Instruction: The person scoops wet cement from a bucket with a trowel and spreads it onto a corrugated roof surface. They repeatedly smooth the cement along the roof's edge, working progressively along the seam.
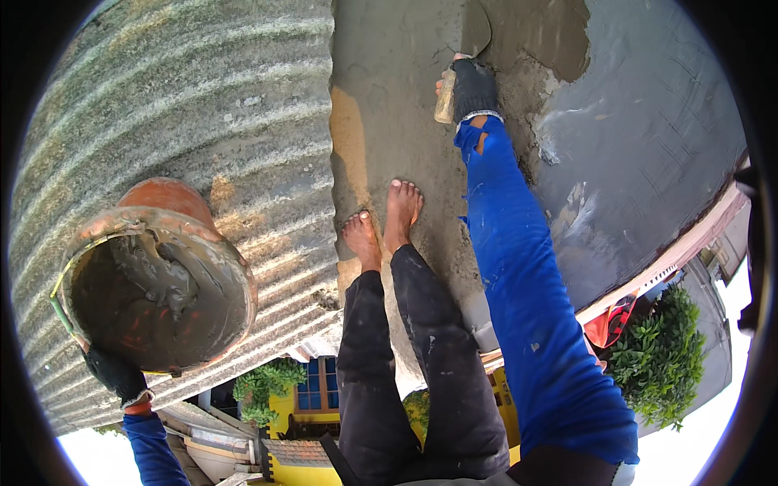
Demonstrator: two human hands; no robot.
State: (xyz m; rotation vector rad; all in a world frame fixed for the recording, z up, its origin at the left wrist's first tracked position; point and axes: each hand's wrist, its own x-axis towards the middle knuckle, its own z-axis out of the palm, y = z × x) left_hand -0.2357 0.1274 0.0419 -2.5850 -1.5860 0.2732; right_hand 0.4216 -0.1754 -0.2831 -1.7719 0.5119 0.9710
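My right hand (474, 87), in a dark fingerless glove, is closed round the wooden handle of a trowel (445, 99). The trowel's blade lies against wet grey mortar (389, 49) at the top of the view. At the left, my left hand (113, 374), also gloved, grips the wire handle with a green sleeve beside the rim of a bucket (247, 279). The bucket is orange, smeared with cement, and tilted so that its mouth faces me. Wet grey mortar (162, 283) fills much of it. My left fingers are partly hidden.
Corrugated roofing (243, 105) slopes along the left under the bucket. My bare feet (401, 211) stand on the narrow cement ledge. A smooth grey surface (640, 154) curves along the right to a drop. Below are a bush (660, 348) and a yellow house (284, 413).
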